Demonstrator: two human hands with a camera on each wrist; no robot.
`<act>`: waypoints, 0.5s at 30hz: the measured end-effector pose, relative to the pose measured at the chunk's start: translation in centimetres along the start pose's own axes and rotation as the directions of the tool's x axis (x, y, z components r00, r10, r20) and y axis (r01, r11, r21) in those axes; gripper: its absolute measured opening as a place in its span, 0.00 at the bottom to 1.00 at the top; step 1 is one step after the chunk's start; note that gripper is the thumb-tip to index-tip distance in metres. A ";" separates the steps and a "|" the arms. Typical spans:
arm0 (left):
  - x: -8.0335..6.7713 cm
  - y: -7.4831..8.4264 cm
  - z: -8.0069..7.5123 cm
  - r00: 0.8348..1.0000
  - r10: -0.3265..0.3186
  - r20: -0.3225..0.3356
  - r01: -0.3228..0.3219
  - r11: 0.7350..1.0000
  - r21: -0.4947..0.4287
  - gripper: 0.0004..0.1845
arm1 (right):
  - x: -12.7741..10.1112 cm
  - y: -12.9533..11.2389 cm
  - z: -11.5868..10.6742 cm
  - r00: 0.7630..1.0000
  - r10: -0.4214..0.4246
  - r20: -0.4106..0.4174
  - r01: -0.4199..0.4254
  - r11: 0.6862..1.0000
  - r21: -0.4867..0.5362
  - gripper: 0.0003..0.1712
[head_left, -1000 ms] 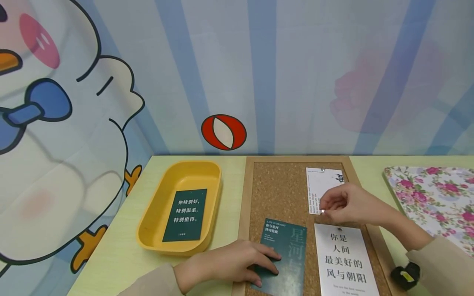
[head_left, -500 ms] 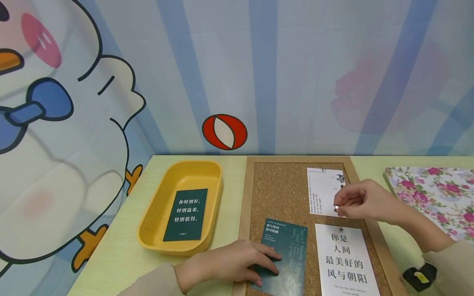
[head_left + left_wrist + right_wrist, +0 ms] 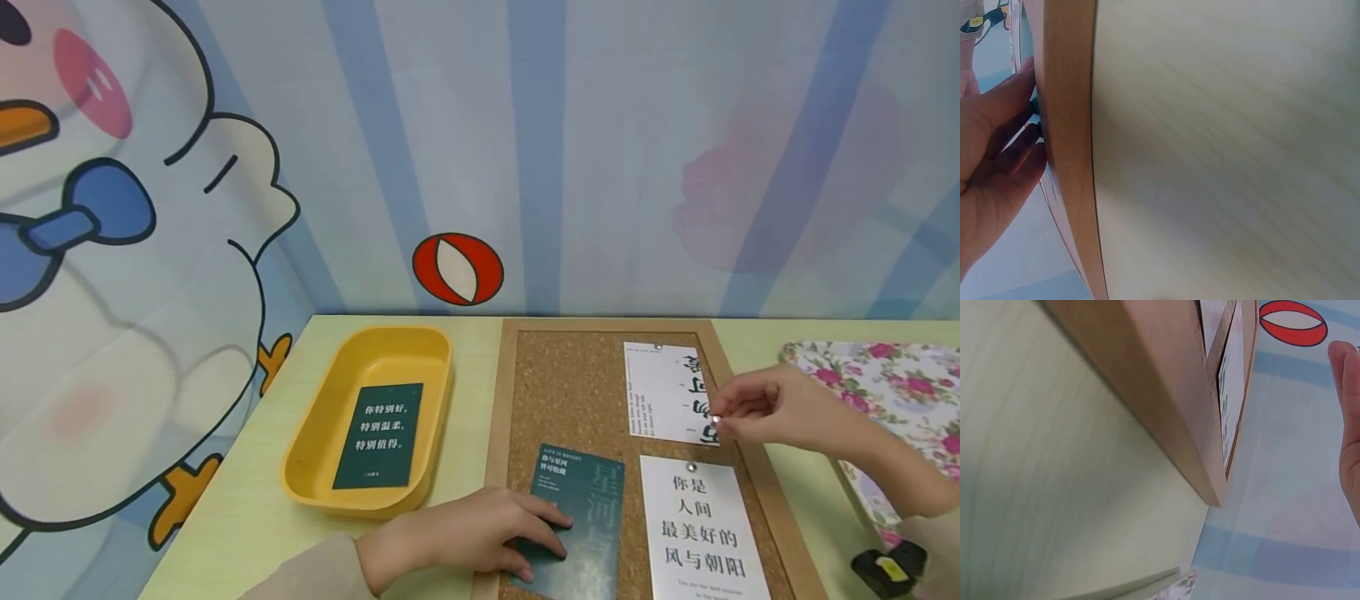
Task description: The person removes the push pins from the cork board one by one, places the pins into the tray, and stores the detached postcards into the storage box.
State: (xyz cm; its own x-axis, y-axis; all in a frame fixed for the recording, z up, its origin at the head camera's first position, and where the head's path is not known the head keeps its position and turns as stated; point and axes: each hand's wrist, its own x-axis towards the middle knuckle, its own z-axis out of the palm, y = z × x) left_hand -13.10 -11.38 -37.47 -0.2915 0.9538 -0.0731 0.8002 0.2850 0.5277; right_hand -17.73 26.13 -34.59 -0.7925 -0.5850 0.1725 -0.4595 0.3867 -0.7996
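Observation:
My right hand [image 3: 787, 412] pinches a small shiny thumbtack [image 3: 716, 422] between thumb and fingertips. It hovers by the lower right corner of a white card [image 3: 663, 396], which a silver tack [image 3: 658, 346] fastens along its top edge. My left hand [image 3: 480, 533] lies with spread fingers on a dark green card [image 3: 581, 492] on the corkboard [image 3: 562, 383]. Beside that card is another white card [image 3: 693, 525] with large dark characters and a tack at its top. In the left wrist view, the left hand [image 3: 997, 144] reaches over the board's wooden frame [image 3: 1069, 144].
A yellow tray [image 3: 307, 454] holding a green card [image 3: 378, 433] stands left of the board. At the right lies a flower-patterned board [image 3: 892, 383], partly behind the right forearm. A printed backdrop [image 3: 600, 167] rises along the table's [image 3: 472, 400] back edge.
My right hand has moved right across the upper white card, from its lower left corner to its lower right, keeping the tack. The left hand stays on the green card.

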 end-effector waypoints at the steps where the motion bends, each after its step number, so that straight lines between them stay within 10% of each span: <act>1: 0.0 0.0 0.0 1.000 -0.003 0.002 0.003 1.000 -0.002 0.17 | -0.1 0.1 -0.1 1.000 0.007 -0.003 -0.007 1.000 -0.005 0.08; 15: -0.1 0.4 -0.2 1.000 -0.009 0.001 0.009 1.000 0.020 0.18 | -1.7 1.5 -2.1 0.999 0.028 0.024 -0.026 0.996 -0.090 0.09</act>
State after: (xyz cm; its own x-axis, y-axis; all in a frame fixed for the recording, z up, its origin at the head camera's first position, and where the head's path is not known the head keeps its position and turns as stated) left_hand -12.87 -11.35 -37.14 -0.2985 0.9512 -0.0784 0.8077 0.2955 0.5101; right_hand -17.91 29.16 -34.86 -0.7952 -0.5907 0.1365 -0.4733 0.4641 -0.7488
